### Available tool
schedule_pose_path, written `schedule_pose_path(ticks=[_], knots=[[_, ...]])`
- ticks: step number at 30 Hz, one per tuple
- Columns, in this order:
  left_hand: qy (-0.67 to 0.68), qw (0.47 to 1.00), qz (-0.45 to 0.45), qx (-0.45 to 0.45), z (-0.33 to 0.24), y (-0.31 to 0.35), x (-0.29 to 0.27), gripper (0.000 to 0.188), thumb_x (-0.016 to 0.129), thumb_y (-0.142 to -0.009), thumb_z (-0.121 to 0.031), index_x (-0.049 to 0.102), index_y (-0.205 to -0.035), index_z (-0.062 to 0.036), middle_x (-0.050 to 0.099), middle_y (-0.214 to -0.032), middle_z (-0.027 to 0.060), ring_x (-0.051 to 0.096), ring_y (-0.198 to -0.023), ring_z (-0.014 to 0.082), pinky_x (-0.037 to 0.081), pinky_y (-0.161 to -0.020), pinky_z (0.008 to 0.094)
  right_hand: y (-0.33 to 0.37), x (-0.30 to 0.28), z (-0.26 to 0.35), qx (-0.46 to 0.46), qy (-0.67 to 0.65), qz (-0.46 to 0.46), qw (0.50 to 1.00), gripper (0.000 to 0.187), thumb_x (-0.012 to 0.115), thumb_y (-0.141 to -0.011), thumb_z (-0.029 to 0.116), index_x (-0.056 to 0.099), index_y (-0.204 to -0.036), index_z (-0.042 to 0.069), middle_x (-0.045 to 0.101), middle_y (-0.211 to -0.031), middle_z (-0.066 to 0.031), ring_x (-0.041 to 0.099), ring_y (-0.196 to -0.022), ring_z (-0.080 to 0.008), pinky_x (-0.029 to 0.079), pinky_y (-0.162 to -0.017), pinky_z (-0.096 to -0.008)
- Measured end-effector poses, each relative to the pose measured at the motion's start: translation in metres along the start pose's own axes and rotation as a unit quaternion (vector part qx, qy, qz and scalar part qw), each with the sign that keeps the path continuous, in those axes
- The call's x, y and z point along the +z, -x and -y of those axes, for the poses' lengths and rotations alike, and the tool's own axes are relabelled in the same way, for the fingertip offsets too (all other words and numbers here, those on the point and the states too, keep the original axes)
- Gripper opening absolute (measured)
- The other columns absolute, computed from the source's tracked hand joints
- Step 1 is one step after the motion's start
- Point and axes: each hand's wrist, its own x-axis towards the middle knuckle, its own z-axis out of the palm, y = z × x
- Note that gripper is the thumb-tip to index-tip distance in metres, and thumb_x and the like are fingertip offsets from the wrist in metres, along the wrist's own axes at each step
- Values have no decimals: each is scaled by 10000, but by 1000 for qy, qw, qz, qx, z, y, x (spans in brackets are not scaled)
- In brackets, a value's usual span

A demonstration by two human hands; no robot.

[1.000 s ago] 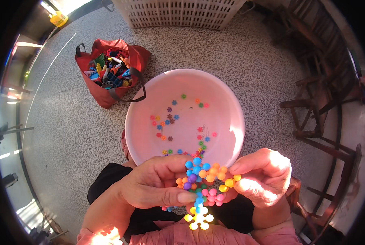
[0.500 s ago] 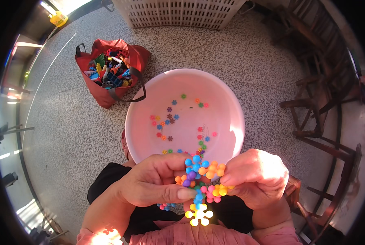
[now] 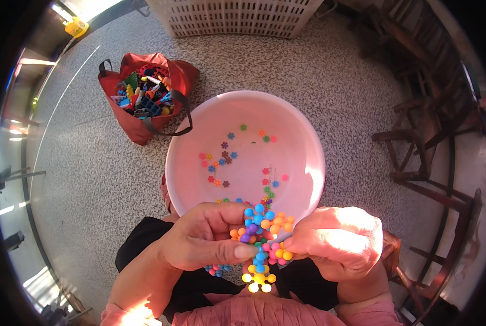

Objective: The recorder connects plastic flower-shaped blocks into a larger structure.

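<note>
Between my hands hangs a cluster of joined flower-shaped toy pieces point(image 3: 261, 250) in blue, orange, purple, pink, green and yellow. My left hand point(image 3: 207, 237) grips it from the left, thumb laid across the front; part of the cluster is hidden behind that hand. With fingertips pinched, my right hand point(image 3: 338, 243) holds a yellow flower piece point(image 3: 283, 251) on the cluster's right side, beside a pink one. Beyond my hands stands a pink basin point(image 3: 245, 103), with several loose flower pieces point(image 3: 225, 157) scattered over its bottom.
A red bag point(image 3: 142, 122) filled with mixed toys stands left of the basin. A white slotted plastic crate point(image 3: 237, 24) is at the far side. Dark wooden chairs point(image 3: 416, 136) line the right. My legs are below my hands, over a speckled floor point(image 3: 91, 174).
My right fingers have shifted slightly left and closer to the cluster around the yellow piece. The cluster has tilted a little, its lower yellow flower moving up and left.
</note>
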Motion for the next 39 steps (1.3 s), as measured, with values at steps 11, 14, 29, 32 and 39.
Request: schedule_pose_path(ticks=[11, 14, 29, 32, 39], knots=[[-12, 1000, -7, 0, -1, -4, 3, 418, 665, -706, -82, 505, -1045, 102, 604, -940, 177, 608, -834, 263, 485, -763, 376, 5, -1, -14, -74, -50, 14, 996, 209, 611, -656, -29, 613, -865, -27, 622, -758, -120, 617, -655, -207, 506, -571, -285], [2, 999, -21, 25, -1, 1, 2, 443, 680, -693, -94, 498, -1056, 84, 592, -952, 170, 597, -853, 250, 475, -783, 375, -2, 1, -13, -4, -125, -32, 992, 199, 607, -702, -32, 605, -901, -48, 613, -722, -109, 611, -654, -202, 499, -591, -271], [113, 984, 38, 131, -10, 18, -17, 484, 476, -860, -206, 322, -1236, 58, 457, -1063, 286, 539, -811, 319, 443, -647, 412, 164, 161, -328, 452, 264, 294, 799, 361, 436, -828, 182, 480, -1176, 100, 477, -1187, -153, 472, -1081, -305, 392, -891, -379], [171, 967, 145, 122, -5, 17, -34, 503, 421, -891, -154, 221, -1312, 35, 339, -1296, 188, 406, -1169, 300, 339, -955, 400, 191, 212, -318, 420, 279, 282, 817, 361, 431, -830, 190, 474, -1176, 96, 451, -1211, -150, 453, -1096, -321, 392, -886, -386], [66, 986, 58, 142, -4, 13, -35, 477, 477, -871, -215, 331, -1220, 74, 440, -1157, 283, 454, -1071, 428, 382, -874, 517, 163, 228, -277, 431, 240, 394, 776, 285, 425, -821, 193, 562, -1038, 69, 543, -1088, -150, 535, -985, -305, 439, -797, -405]])
